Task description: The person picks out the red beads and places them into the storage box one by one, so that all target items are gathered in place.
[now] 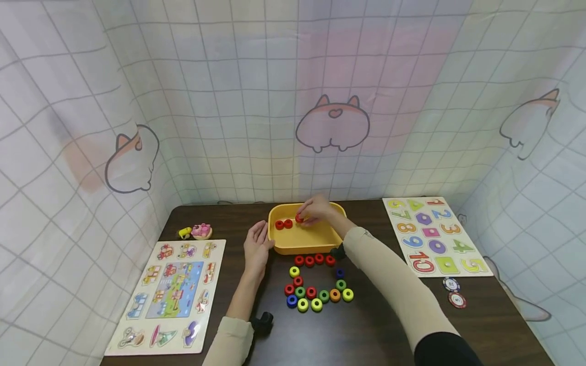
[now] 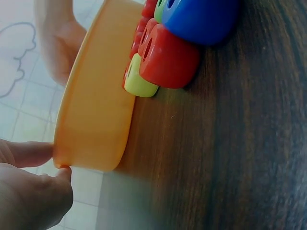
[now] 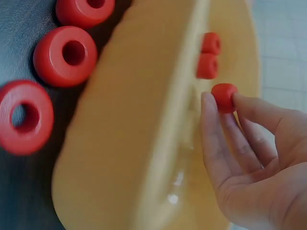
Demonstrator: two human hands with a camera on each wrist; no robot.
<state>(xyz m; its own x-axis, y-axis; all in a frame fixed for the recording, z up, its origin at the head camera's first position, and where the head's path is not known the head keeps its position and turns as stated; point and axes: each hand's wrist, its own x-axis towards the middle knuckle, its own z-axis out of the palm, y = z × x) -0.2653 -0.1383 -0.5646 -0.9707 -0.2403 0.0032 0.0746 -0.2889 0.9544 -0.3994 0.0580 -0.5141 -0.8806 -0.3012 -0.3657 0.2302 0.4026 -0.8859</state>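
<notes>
In the head view, a yellow tray [image 1: 293, 250] stands at the table's back middle. My right hand [image 1: 318, 209] is over its inside and pinches a red ring bead [image 3: 223, 98] between thumb and fingertips. Two more red beads [image 3: 208, 66] sit side by side in the tray, near its left end. My left hand [image 1: 256, 251] is at the tray's front left corner. The left wrist view shows its thumb and a finger holding the corner at the rim. Four-coloured detail aside, red beads [image 1: 309, 261] form a row just in front of the tray.
Yellow, green, blue, orange and red beads [image 1: 324, 296] lie on the table before the tray. A vehicle puzzle board [image 1: 215, 249] is at left, with small toys [image 1: 201, 232] behind it. At right lie a number puzzle board [image 1: 398, 223] and two poker chips [image 1: 457, 300].
</notes>
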